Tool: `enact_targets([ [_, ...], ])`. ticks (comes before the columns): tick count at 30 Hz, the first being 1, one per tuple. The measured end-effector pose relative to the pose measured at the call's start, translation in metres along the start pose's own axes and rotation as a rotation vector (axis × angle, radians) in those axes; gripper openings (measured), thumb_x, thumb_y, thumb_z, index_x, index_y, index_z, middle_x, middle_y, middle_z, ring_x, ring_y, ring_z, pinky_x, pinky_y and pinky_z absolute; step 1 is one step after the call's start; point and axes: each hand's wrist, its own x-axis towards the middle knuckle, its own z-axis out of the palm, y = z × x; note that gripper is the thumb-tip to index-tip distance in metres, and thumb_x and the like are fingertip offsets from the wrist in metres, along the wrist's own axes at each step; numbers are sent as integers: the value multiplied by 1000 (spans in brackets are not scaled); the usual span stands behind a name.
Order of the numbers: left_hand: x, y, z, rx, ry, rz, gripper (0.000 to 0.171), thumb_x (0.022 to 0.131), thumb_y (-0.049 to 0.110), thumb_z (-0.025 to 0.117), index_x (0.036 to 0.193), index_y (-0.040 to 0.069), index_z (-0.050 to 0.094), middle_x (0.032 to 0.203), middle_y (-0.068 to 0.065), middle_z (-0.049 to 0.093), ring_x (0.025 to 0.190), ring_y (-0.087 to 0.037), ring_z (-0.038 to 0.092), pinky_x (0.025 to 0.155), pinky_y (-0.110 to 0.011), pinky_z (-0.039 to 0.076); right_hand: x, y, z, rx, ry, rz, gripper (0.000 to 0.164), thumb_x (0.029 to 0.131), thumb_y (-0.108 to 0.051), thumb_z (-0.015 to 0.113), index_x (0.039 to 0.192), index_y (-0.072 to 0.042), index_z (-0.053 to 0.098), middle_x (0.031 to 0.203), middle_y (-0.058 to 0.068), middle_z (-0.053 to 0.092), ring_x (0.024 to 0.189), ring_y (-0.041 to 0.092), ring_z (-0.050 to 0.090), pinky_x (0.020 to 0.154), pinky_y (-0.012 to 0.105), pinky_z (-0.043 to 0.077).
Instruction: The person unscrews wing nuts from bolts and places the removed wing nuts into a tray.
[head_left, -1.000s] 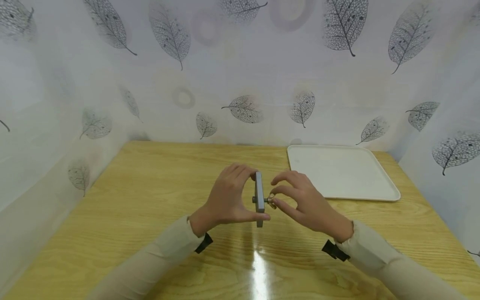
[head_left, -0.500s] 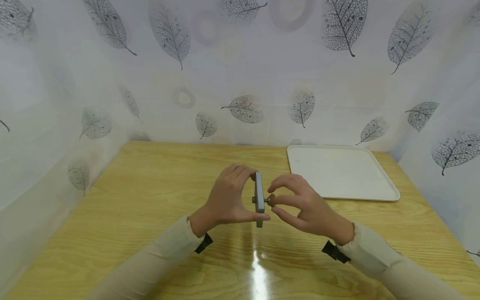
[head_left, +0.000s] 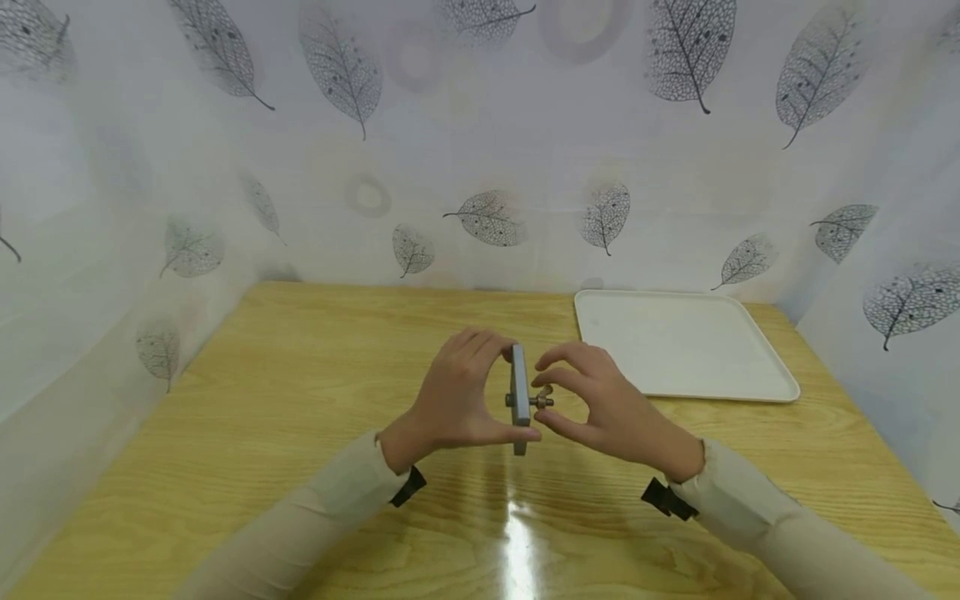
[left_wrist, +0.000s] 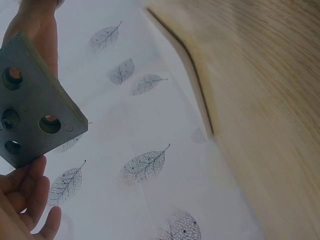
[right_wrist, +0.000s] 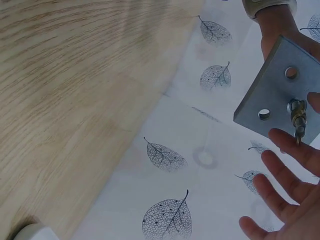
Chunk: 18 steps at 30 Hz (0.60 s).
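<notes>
**Drilled metal plate (head_left: 519, 387) held on edge over the wooden table (head_left: 360, 333), its bolt (head_left: 533, 402) and wing nut (head_left: 543, 397) facing the right hand (head_left: 600, 404)**

The left hand (head_left: 461, 392) grips the plate by opposite edges, thumb low, fingers at the top. The right hand's fingers and thumb are parted and curved loosely about the wing nut; whether a fingertip touches it cannot be told. The plate looks stiff, fairly heavy and hard to damage, its smooth faces probably slippery, so the edges offer the surer hold; the nut's wings suit a fingertip pinch. The head view shows the plate nearly edge-on. The left wrist view adds the bolt head (left_wrist: 9, 120) and three open holes; the right wrist view shows the opposite face, with the nut on the bolt.
</notes>
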Motion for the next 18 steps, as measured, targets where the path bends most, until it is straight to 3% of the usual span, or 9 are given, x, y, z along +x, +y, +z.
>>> enact_targets([
  [6,0,1,-1,-7,5,-3,94,69,89,31,106,7,59,96,-3,61,92,-18,53,87,-37,45,1,-1,-2,62,75,-81,29,93,-42,52,91,-16,65,108,4,59,109,23,50,99,44,34],
  [9,0,1,-2,-5,2,-7,90,68,87,39,106,7,59,96,-3,61,92,-18,53,87,-37,45,2,-2,-3,81,108,-150,29,94,-40,52,88,-15,66,106,5,59,108,25,50,99,41,34],
  [14,0,1,-3,4,-3,-5,80,61,73,68,106,8,59,96,-2,61,93,-17,53,88,-36,45,2,-4,-3,65,106,-223,30,94,-36,52,82,-14,68,105,6,59,106,25,50,98,40,35],
  [18,0,2,-2,3,0,-3,79,57,69,73,105,8,59,96,-1,61,92,-17,53,87,-36,45,3,-3,-2,57,128,-225,28,94,-34,53,86,-12,68,105,8,59,105,26,52,97,39,36],
])
